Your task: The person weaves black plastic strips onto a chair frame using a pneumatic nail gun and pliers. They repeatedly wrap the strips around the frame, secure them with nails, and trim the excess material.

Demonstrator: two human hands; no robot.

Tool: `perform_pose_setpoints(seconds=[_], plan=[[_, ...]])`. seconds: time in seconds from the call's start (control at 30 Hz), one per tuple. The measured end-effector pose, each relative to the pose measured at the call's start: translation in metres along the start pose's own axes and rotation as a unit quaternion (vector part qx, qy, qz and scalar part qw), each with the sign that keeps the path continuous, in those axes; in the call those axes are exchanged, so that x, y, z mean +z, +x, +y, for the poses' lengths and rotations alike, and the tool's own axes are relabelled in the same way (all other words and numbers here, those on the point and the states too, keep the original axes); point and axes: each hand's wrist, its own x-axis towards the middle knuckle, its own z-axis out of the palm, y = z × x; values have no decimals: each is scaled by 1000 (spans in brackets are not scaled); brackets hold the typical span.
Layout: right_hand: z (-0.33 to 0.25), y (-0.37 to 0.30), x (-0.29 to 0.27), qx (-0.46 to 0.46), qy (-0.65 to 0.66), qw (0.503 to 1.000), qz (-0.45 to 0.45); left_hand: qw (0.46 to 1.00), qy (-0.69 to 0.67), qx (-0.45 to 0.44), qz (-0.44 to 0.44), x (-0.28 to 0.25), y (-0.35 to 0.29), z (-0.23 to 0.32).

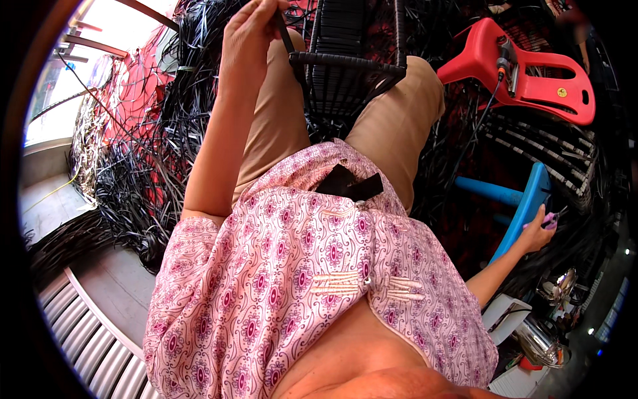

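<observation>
Between my knees stands a black woven frame, its rim and strip-wrapped sides partly cut off by the top edge. My left hand is raised beside its left corner, fingers closed on a flat black strip that runs down to the frame. Far out to the right, my right hand is wrapped round purple-handled scissors, close to a blue plastic stool. The scissors' blades point away from me and are hard to make out against the dark background. A black piece of material lies on my lap.
Heaped black strips cover the floor at left. A red plastic chair at upper right carries a corded tool. Dark woven pieces lie below it. Lower right holds a shiny metal vessel; lower left, a pale slatted seat.
</observation>
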Motion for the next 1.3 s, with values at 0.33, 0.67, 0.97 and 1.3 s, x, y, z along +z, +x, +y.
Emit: perform_pose_setpoints(seconds=[0.33,0.67,0.97,1.3], plan=[[-72,-48,-9,-222,136,959,115,906,297,41,-297,64,-109,-13],[-234,-264,4,-638,269,667,-277,846,297,-30,-441,75,-131,-25],[-220,-265,10,-556,297,703,-329,847,335,-34,-413,64,-113,-22],[-217,-242,38,-147,420,809,-384,914,345,89,-195,50,-75,21]])
